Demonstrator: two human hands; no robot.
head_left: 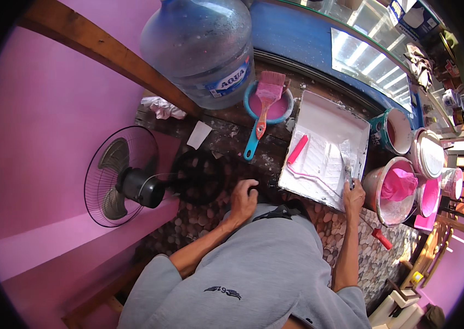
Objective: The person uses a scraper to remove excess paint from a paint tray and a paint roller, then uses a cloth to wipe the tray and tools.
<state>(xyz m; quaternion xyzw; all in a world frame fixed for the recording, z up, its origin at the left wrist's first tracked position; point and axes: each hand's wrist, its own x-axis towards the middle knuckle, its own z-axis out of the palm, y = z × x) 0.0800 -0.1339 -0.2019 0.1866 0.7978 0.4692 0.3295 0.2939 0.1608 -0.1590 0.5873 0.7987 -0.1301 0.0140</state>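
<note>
My right hand (354, 194) grips a metal-bladed scraper (346, 156) at the lower right of a white paint tray (314, 109). A small red roller (298, 148) with a pink wire handle lies across the tray, its red grip hanging beyond the near edge. My left hand (244, 200) is curled at the dark table's near edge, left of the tray; what it holds, if anything, I cannot make out. Above it, a pink-stained brush (269, 90) rests across a teal cup (280, 114) of pink paint.
A large water jug (196, 60) stands behind the cup. A standing fan (144, 186) is at left beside a pink wall (40, 137). Several paint buckets (429, 153), one holding pink cloth (398, 183), crowd the right. A glass cabinet (369, 66) is behind.
</note>
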